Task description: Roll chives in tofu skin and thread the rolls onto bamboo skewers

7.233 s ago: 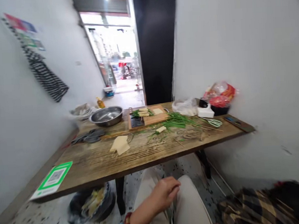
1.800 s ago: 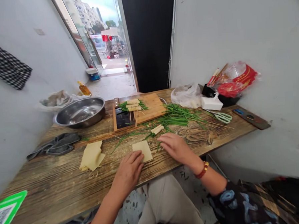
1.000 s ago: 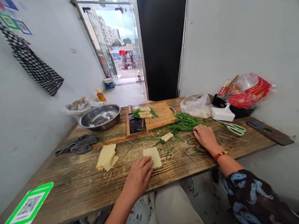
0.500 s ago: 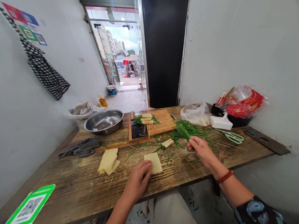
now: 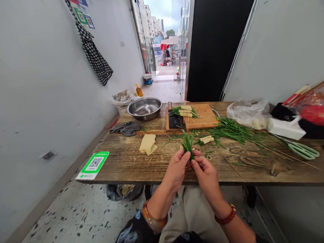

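Observation:
A small bunch of green chives [image 5: 187, 140] stands upright between my hands at the table's front edge. My left hand [image 5: 178, 168] pinches its lower part from one side, and my right hand [image 5: 207, 170] grips it from the other. The single yellow tofu-skin sheet seen earlier is hidden, probably by my hands. To the left lies a stack of tofu-skin sheets [image 5: 147, 144]. Just behind my right hand are rolled tofu skins [image 5: 206, 139] with chives inside. More rolls on skewers [image 5: 186, 113] rest on the cutting board [image 5: 205, 116], and loose chives [image 5: 233, 129] spread to the right.
A cleaver [image 5: 175, 120] lies on the board's left side. Behind left are a steel basin [image 5: 145, 109] and a grey cloth [image 5: 126, 128]. On the right are green-handled scissors [image 5: 303, 151], a white tissue box [image 5: 286, 128], a plastic bag [image 5: 248, 111] and loose skewers [image 5: 233, 166].
My right hand has brought the chives in from the right, and my left hand has come off the sheet to hold them too. The view has turned left and tilted down.

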